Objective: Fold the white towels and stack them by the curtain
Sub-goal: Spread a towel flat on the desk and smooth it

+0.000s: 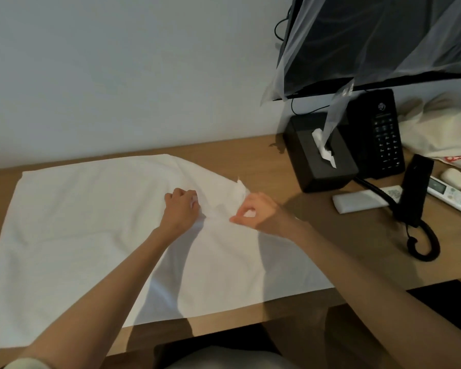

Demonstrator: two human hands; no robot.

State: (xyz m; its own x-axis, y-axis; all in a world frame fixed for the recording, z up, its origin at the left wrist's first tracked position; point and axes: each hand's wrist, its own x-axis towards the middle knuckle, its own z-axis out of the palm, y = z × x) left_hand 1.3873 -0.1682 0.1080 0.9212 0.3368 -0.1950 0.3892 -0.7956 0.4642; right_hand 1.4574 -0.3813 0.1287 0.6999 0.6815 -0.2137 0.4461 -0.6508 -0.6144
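Note:
A large white towel (85, 230) lies spread over the wooden desk (338, 251), its far right corner lifted and bunched. My left hand (181, 209) pinches the towel just left of that raised corner. My right hand (256, 210) grips the raised corner fabric between thumb and fingers. A sheer white curtain (357, 49) hangs at the upper right, draped over a dark screen (410, 41).
A black tissue box (320, 161) stands right of the towel, with a black desk phone (381, 134) and its handset (413, 190) and coiled cord beyond. A white remote (450, 194), a flat white packet (362, 199) and a cream bag (437, 131) lie at the right.

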